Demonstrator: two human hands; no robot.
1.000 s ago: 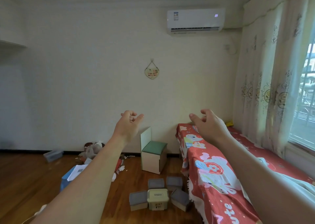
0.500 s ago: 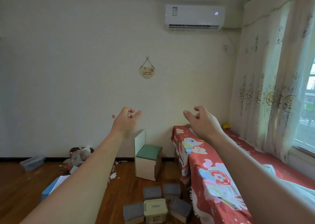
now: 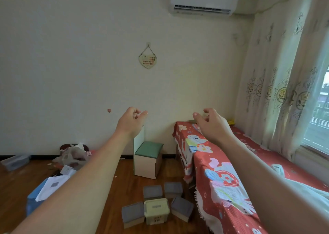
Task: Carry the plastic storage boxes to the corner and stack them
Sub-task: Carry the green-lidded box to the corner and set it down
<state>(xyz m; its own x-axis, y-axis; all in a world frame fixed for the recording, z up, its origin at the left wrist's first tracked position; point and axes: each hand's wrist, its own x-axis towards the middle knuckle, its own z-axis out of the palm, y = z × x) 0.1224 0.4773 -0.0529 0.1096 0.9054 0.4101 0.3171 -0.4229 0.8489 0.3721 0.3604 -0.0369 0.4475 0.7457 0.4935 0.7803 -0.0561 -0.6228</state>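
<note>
Several small plastic storage boxes sit in a cluster on the wooden floor below my arms. A cream box with a handle lid (image 3: 156,211) is in the middle, with grey-lidded boxes (image 3: 133,214) to its left, behind it (image 3: 152,192) and to its right (image 3: 182,208). My left hand (image 3: 131,122) and my right hand (image 3: 211,123) are stretched out in front of me at chest height, far above the boxes. Both hold nothing, with fingers loosely curled and apart.
A long bench under a red cartoon cloth (image 3: 220,178) runs along the right, by a curtained window. A white seat with a green cushion (image 3: 147,160) stands at the far wall. Bags and papers (image 3: 71,160), a blue box (image 3: 34,200) and a clear tub (image 3: 15,161) lie on the left.
The view has moved forward and turned left, so the boxes and the bench look closer. My two hands keep the same raised, empty pose.
</note>
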